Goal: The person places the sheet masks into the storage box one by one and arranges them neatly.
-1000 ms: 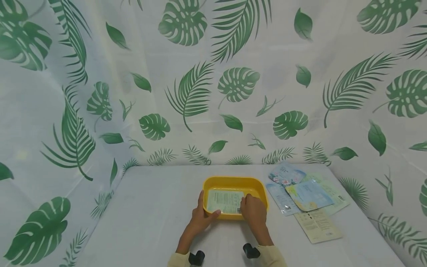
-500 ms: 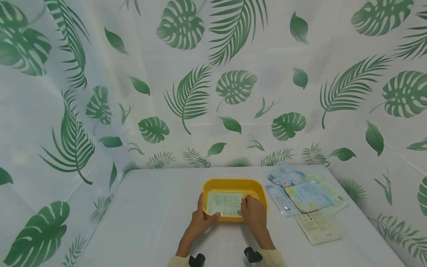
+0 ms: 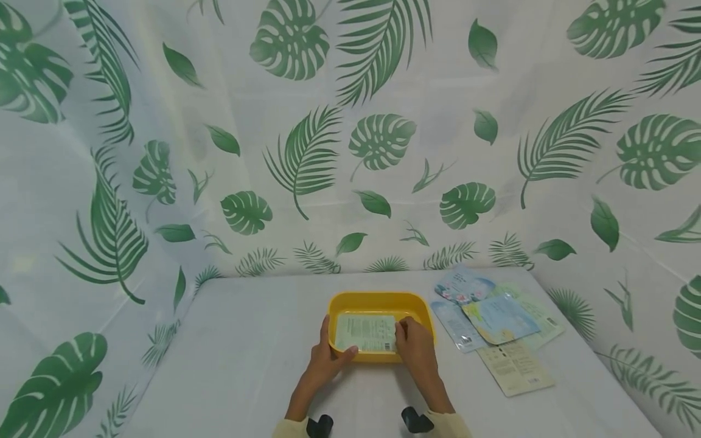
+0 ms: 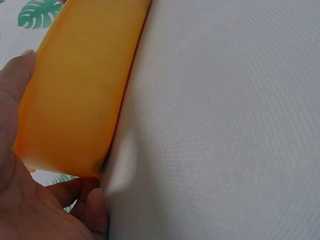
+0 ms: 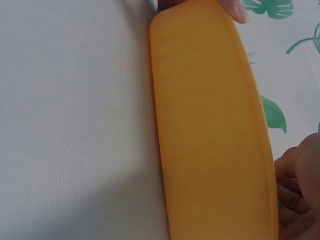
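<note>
A yellow plastic tray rests on the white table. Inside it lies a pale green flat sachet, printed side up with small text and a dark code at its lower right. My left hand grips the tray's front left corner, thumb over the rim and fingers along the outer wall; the left wrist view shows that hand against the tray's wall. My right hand, fingers curled, reaches over the front rim and pinches the sachet's right edge. The pinching fingertips are partly hidden.
Right of the tray lies a loose overlapping pile of several sachets: a flowered blue one, a blue and yellow one and a beige one nearest the front. A leaf-patterned curtain stands behind the table and along its sides.
Both hands keep their places on the tray and the sachet. Only the head view has shifted slightly, so everything sits a little further left in it.
</note>
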### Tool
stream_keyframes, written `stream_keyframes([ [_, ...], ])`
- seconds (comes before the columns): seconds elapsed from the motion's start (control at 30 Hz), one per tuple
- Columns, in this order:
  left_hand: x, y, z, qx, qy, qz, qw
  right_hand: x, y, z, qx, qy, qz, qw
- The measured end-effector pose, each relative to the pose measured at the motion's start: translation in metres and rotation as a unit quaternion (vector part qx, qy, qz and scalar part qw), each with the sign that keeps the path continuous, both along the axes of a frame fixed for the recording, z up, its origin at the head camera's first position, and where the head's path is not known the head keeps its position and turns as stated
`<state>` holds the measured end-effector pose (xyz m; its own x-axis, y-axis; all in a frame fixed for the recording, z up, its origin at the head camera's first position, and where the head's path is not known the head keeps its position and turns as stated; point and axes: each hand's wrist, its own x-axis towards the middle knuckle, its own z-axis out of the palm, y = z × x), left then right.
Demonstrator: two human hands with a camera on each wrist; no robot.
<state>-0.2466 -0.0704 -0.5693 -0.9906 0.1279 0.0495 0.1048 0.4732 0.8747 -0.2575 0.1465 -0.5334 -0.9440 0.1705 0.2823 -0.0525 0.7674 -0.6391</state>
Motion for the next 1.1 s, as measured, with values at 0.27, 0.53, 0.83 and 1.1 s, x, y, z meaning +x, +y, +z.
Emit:
stream_keyframes([
  [0.27,0.000,-0.001,0.001,0.001,-0.001,0.000,1.0000,0.007,0.011,-0.004,-0.139,0.083,-0.004,0.987],
  [0.53,0.000,0.000,0.003,0.006,-0.007,0.000,1.0000,0.013,0.036,-0.009,-0.247,0.169,-0.077,0.951],
  [0.83,-0.002,0.002,0.007,0.001,-0.007,0.008,0.9999,0.016,0.086,-0.022,-0.248,0.161,-0.197,0.935],
  [1.1,0.000,0.003,0.001,0.003,-0.018,0.013,0.9997,0.023,0.134,-0.035,-0.223,0.105,-0.244,0.938],
])
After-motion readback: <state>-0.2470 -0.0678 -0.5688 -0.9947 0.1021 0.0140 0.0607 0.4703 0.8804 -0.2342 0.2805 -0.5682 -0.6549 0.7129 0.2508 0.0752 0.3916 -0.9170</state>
